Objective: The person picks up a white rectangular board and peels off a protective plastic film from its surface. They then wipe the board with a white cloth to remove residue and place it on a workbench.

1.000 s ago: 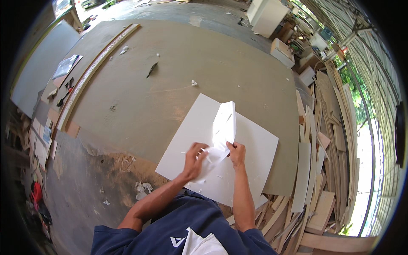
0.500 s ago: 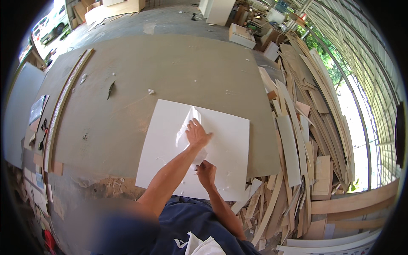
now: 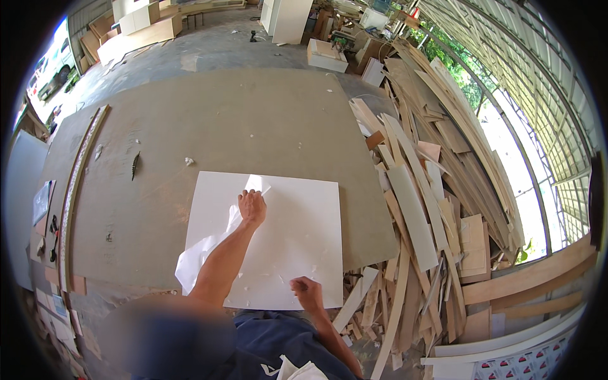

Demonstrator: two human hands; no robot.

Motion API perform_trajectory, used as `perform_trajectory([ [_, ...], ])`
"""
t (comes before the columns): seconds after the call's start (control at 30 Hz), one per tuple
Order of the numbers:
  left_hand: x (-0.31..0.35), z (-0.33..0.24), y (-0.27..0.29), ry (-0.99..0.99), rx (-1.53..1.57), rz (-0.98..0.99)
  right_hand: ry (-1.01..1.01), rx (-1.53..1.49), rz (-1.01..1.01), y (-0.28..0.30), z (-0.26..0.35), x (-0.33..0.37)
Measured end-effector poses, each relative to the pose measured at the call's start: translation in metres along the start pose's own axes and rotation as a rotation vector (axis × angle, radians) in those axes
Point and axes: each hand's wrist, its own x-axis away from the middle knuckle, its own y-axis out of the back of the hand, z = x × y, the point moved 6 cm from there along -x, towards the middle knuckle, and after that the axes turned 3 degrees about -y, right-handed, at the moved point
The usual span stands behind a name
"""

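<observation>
Plainly, a square white panel [image 3: 291,240] lies flat on the broad grey-brown bench [image 3: 253,107], close against the person's dark blue shirt [image 3: 272,339]. Over its left part runs a loose, glossy white film [image 3: 206,250], rumpled and curling, its lower end reaching past the panel's left edge. The left hand [image 3: 252,208] sits on the upper part of this film, fingers curled in, its grip closed on the film, with a lifted piece of it showing just beyond the knuckles. The right hand [image 3: 307,294] is near the panel's lower right corner, fingers bent loosely inward; whether its grip has hold of anything, I cannot tell. Small white scraps [image 3: 246,287] dot the panel between the hands' forearms.

Farther left on the bench are a crumpled white bit [image 3: 189,161], a slim dark object [image 3: 135,166] and a long pale batten [image 3: 82,190] lying lengthwise, with a flat clear packet [image 3: 42,201] beyond it. Right of the bench, wooden strips [image 3: 411,212] are heaped at many angles. Beyond the far edge, a white drawer-like box [image 3: 327,57] and a tall white cabinet [image 3: 291,22] stand on the floor [image 3: 221,47].
</observation>
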Motion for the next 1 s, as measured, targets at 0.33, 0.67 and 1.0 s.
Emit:
perform_trajectory([
  [0.33,0.099,-0.095,0.052,-0.243,0.393,-0.112,-0.041,-0.195,-0.219,0.096,0.015,-0.069],
  [0.67,0.181,-0.152,0.107,-0.517,0.562,0.008,-0.289,-0.256,0.01,0.09,0.063,-0.189],
  [1.0,0.24,-0.103,0.14,-0.436,0.719,0.016,-0.065,-0.164,-0.04,0.085,0.033,-0.187],
])
